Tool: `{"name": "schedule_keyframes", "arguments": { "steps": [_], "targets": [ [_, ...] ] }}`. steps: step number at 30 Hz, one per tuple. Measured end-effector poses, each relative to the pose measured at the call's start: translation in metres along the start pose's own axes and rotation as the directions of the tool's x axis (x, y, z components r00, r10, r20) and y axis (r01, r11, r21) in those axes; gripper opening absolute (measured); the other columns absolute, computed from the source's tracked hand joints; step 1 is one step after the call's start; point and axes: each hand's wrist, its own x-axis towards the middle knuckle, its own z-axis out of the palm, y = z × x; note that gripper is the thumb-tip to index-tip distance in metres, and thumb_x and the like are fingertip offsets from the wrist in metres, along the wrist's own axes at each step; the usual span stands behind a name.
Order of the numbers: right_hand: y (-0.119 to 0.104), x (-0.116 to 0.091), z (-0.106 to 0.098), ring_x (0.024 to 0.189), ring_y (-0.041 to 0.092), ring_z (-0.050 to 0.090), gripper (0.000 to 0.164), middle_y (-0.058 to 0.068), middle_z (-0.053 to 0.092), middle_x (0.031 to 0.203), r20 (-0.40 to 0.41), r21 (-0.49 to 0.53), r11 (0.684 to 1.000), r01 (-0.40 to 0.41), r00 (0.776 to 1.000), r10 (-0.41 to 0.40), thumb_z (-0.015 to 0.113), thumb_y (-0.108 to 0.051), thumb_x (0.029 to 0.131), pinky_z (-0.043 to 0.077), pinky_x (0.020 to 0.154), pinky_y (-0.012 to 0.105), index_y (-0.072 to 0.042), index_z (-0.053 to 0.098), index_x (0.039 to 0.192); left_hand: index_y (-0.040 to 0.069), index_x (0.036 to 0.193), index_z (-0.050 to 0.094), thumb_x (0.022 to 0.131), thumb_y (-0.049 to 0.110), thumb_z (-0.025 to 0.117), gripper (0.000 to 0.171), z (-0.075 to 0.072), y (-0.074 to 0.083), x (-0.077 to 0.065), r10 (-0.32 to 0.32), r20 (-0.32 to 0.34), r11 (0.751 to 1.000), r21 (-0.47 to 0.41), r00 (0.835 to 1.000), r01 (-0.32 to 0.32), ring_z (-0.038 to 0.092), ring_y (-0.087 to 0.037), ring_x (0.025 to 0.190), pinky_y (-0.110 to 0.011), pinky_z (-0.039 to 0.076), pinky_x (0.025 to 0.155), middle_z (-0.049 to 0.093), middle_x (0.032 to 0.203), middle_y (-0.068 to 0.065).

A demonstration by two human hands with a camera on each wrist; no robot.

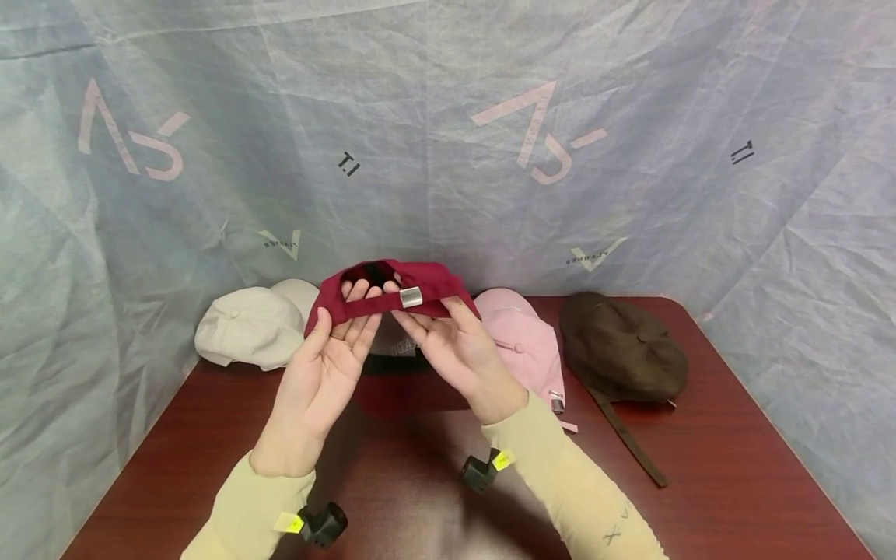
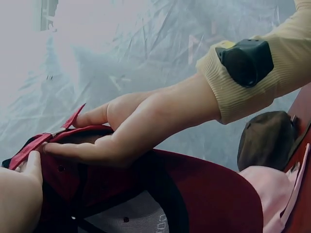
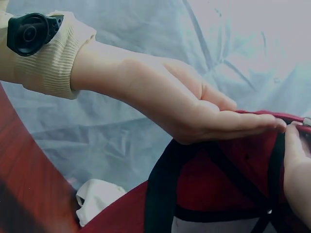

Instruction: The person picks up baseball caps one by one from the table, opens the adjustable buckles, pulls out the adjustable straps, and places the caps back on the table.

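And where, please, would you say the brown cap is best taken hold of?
Probably by the crown of the brown cap, from above, with the right hand once free: its dome faces up, uncovered, on that side. I'd avoid the strap, which trails loose.

- Red cap (image 1: pixel 430 276): matt cloth
- Buckle (image 1: pixel 411 296): shiny, smooth metal
- White cap (image 1: pixel 241 330), pink cap (image 1: pixel 514 323) and brown cap (image 1: pixel 623 350): matt cloth
- Table (image 1: pixel 735 474): smooth, glossy, wood-like
- Curtain (image 1: pixel 434 101): wrinkled, cloth-like
- Sleeve cuff (image 3: pixel 56 73): ribbed knit
- Wrist camera (image 2: pixel 250 60): black plastic

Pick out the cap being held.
The red cap, in the left hand and right hand; the white cap, pink cap and brown cap rest on the table.
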Motion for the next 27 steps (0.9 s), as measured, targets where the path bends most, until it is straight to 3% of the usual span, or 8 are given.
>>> {"name": "schedule_keyframes", "arguments": {
  "steps": [5, 12, 15, 18, 21, 23, 27],
  "targets": [
    [-0.011, -0.013, 0.006, 0.120, 0.028, 0.055, 0.027, 0.014, 0.057, 0.129, -0.037, -0.027, 1.000, 0.003, 0.999, -0.004, 0.044, -0.013, 0.101, 0.039, 0.105, 0.037, -0.005, 0.056, 0.123, -0.003, 0.135, 0.043, 0.105, 0.021, 0.020, 0.045, 0.008, -0.010, -0.002, -0.038, 0.014, 0.999, 0.002, 0.999, 0.038, 0.040, -0.028, 0.134, -0.038, 0.027, 0.113, 0.049, 0.138, -0.017],
    [-0.027, -0.033, 0.009, 0.123, 0.027, 0.053, 0.030, 0.013, 0.055, 0.132, -0.073, -0.007, 1.000, 0.004, 0.997, -0.004, 0.039, -0.013, 0.102, 0.038, 0.106, 0.038, -0.005, 0.055, 0.127, 0.001, 0.139, 0.041, 0.105, 0.020, 0.017, 0.046, 0.015, -0.026, -0.007, -0.112, -0.004, 0.989, 0.101, 0.994, 0.111, 0.038, -0.026, 0.135, -0.037, 0.027, 0.113, 0.045, 0.142, -0.014],
    [-0.034, -0.041, 0.008, 0.122, 0.026, 0.054, 0.031, 0.013, 0.056, 0.132, -0.080, -0.001, 1.000, 0.007, 0.997, -0.007, 0.040, -0.014, 0.102, 0.039, 0.105, 0.037, -0.005, 0.055, 0.127, 0.003, 0.140, 0.039, 0.105, 0.020, 0.018, 0.044, 0.018, -0.031, -0.009, -0.158, -0.059, 0.976, 0.144, 0.986, 0.165, 0.037, -0.027, 0.136, -0.037, 0.029, 0.113, 0.044, 0.143, -0.015],
    [-0.041, -0.049, 0.008, 0.122, 0.027, 0.054, 0.031, 0.014, 0.056, 0.132, -0.099, 0.022, 1.000, 0.010, 0.995, -0.008, 0.040, -0.013, 0.102, 0.040, 0.104, 0.037, -0.003, 0.055, 0.126, -0.001, 0.140, 0.036, 0.105, 0.022, 0.023, 0.043, 0.021, -0.034, -0.010, -0.209, -0.154, 0.951, 0.197, 0.966, 0.237, 0.038, -0.029, 0.135, -0.038, 0.031, 0.111, 0.043, 0.143, -0.017],
    [-0.048, -0.055, 0.007, 0.122, 0.028, 0.054, 0.031, 0.016, 0.055, 0.132, -0.122, 0.050, 0.999, 0.019, 0.993, -0.012, 0.039, -0.012, 0.102, 0.042, 0.102, 0.037, 0.000, 0.055, 0.125, -0.006, 0.143, 0.029, 0.105, 0.020, 0.026, 0.046, 0.023, -0.035, -0.010, -0.273, -0.217, 0.896, 0.298, 0.937, 0.329, 0.040, -0.032, 0.133, -0.039, 0.034, 0.109, 0.041, 0.144, -0.021],
    [-0.052, -0.059, 0.006, 0.122, 0.028, 0.054, 0.031, 0.017, 0.055, 0.132, -0.134, 0.080, 0.997, 0.013, 0.991, -0.002, 0.039, -0.012, 0.102, 0.043, 0.101, 0.037, 0.002, 0.055, 0.125, -0.008, 0.144, 0.024, 0.105, 0.017, 0.026, 0.046, 0.025, -0.033, -0.010, -0.330, -0.224, 0.839, 0.375, 0.917, 0.394, 0.040, -0.034, 0.133, -0.039, 0.035, 0.108, 0.040, 0.144, -0.021],
    [-0.060, -0.065, 0.003, 0.124, 0.028, 0.052, 0.033, 0.018, 0.054, 0.133, -0.125, 0.165, 0.986, -0.015, 0.992, 0.036, 0.038, -0.013, 0.102, 0.041, 0.103, 0.037, 0.002, 0.052, 0.128, -0.009, 0.144, 0.023, 0.105, 0.011, 0.024, 0.044, 0.028, -0.027, -0.008, -0.455, -0.176, 0.712, 0.516, 0.873, 0.476, 0.041, -0.036, 0.132, -0.041, 0.037, 0.107, 0.039, 0.144, -0.025]
  ]
}}
